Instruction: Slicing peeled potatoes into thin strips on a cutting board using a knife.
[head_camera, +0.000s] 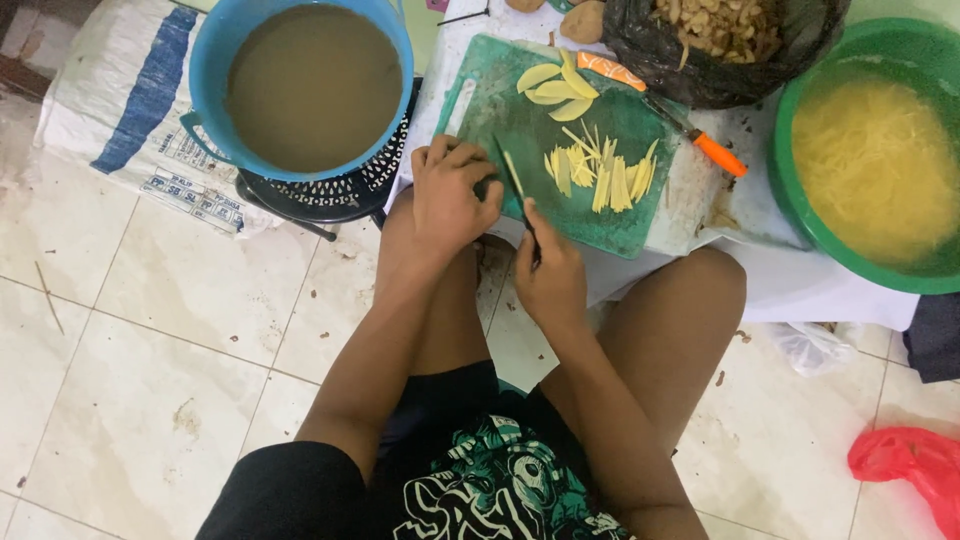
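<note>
Fingers are the main risk: left hand (452, 195) is curled shut over a piece at the near-left edge of the green board (520, 120), piece itself hidden under the knuckles, and the knife (518, 190) in the right hand (548, 275) runs just beside those fingertips. Right hand is clamped on the handle, blade tip pointing away from the body toward the cut sticks (600, 175). If the hidden piece rolls or the blade skids on wet starch, my read is it goes into the left fingers. Second issue: the work sits right at the board edge, over the knee, so a slip could also carry the blade off the board toward the leg. Slices (555, 85) and sticks lie mid-board, apart from the hands, fine there. Orange peeler (665, 110) lies on the far-right corner, partly off the board, so a nudge could knock it off. Blue tub (312, 85) of murky water sits on a stool, just left of the elbow; a bump could slop it over the tiles.
</note>
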